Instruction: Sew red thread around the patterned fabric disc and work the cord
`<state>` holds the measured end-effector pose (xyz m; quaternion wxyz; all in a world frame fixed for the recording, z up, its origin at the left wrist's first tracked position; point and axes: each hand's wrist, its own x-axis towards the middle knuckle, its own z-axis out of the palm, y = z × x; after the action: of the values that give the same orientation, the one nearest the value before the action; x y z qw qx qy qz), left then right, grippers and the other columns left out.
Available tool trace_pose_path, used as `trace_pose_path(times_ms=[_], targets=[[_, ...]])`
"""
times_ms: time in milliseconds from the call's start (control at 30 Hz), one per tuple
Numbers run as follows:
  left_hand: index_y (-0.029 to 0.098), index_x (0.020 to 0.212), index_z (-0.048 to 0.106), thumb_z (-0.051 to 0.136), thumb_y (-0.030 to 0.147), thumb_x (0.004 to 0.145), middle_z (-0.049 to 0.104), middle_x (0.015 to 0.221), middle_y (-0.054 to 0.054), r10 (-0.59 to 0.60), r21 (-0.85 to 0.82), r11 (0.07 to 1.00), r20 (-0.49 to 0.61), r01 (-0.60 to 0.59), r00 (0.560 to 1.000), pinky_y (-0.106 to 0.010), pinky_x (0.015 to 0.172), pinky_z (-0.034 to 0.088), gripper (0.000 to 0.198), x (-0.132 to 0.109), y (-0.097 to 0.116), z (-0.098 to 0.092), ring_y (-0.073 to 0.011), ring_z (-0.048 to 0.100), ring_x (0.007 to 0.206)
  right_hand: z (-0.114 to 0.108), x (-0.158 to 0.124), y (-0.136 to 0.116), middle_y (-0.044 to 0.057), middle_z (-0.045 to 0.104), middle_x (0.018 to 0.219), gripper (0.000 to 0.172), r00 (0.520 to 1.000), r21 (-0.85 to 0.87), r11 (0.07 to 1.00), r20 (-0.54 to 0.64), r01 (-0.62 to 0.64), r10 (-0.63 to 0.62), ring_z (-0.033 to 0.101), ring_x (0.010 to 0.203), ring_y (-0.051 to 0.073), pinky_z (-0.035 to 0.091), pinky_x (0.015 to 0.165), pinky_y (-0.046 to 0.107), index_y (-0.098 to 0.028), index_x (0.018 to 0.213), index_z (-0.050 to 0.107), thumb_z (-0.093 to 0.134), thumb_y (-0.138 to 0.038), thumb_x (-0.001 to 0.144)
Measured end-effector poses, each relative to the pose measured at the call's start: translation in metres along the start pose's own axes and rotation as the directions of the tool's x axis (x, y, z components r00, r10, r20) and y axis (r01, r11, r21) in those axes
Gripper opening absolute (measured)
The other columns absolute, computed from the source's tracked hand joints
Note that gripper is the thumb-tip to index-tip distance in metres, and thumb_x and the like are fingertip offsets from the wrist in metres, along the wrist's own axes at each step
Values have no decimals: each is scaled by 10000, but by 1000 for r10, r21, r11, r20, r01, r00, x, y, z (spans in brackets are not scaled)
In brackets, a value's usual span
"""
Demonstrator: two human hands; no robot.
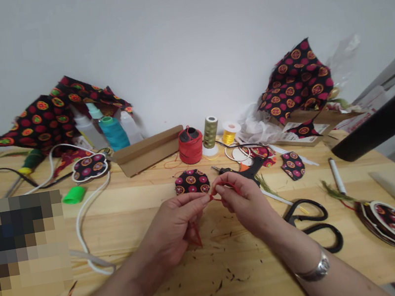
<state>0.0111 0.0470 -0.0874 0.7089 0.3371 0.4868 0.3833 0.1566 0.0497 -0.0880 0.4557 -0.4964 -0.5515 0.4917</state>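
My left hand [184,220] and my right hand [241,201] meet above the middle of the table. Both pinch a thin red cord [212,197] between thumb and fingertips. A loop of the cord runs over my right fingers, and more red strands hang under my left palm. Just behind my hands lies a round patch of dark patterned fabric [191,181]. Farther back stands a spool of red thread [190,144]. To the right of my right wrist are black-handled scissors [310,210], their blades hidden by my arm.
Behind stand an olive thread spool [211,133], a yellow spool [231,132], a teal cone [114,132] and a cardboard piece [149,150]. A glue gun [252,172] lies past my right hand. A white cable [79,221] curves on the left; a stacked oval piece [391,225] sits right.
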Motion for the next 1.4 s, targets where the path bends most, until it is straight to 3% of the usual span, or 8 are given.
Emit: trace_pose_path(times_ms=[233,433,667,833,1033,1167,1300,1400], targets=[[158,706,682,693,306,634,392,414,87,23,47,999,-26,-21,999,-140,297,201,165,-1,1,1,-29,308,319,1,2,0,-11,562,667,51,999,88,995,26,42,-44,509,638,104,426,644,246,-154,747,575,538,-189,755],[168,698,702,674,289,647,556,488,43,105,162,982,-47,-96,993,-157,303,253,134,-2,0,1,-34,354,311,5,0,-2,15,597,807,82,992,374,919,79,-121,98,565,762,124,485,760,312,-156,725,565,596,-232,727],[167,717,704,669,321,649,566,478,35,36,168,985,-2,-35,999,-166,284,238,172,-1,-1,0,-36,337,274,5,1,-2,-3,578,734,89,990,341,931,95,-128,101,542,597,90,502,528,221,-169,732,547,593,-244,724],[158,676,692,665,310,654,556,486,40,76,148,986,-5,-75,997,-152,284,228,157,-1,0,1,-26,330,290,4,2,-2,-51,519,491,102,986,266,950,72,-165,151,460,388,47,321,344,130,-147,763,569,561,-248,757],[163,713,687,668,315,654,560,492,47,98,120,989,-88,-87,991,-155,289,258,165,0,-1,0,-30,347,292,6,2,-2,8,603,610,231,957,367,884,148,-289,251,560,477,81,416,399,164,-115,731,622,629,-345,703],[157,695,690,677,296,648,576,505,38,132,133,984,-116,-117,984,-157,310,269,147,-1,0,0,-35,368,324,7,2,1,11,610,619,219,947,468,824,171,-320,271,591,523,97,458,448,175,-106,672,617,712,-295,620],[164,683,701,656,284,678,614,555,21,177,177,971,-75,-162,981,-153,350,288,128,-3,1,2,-49,420,399,7,1,1,2,597,551,224,953,471,829,131,-302,273,566,488,92,436,438,173,-108,656,595,732,-273,592],[169,693,704,640,297,694,629,594,17,172,214,964,-48,-158,984,-152,357,278,144,-3,0,2,-44,407,410,8,0,0,-25,550,476,213,960,409,869,83,-277,267,457,390,52,336,371,159,-115,638,585,711,-286,617]])
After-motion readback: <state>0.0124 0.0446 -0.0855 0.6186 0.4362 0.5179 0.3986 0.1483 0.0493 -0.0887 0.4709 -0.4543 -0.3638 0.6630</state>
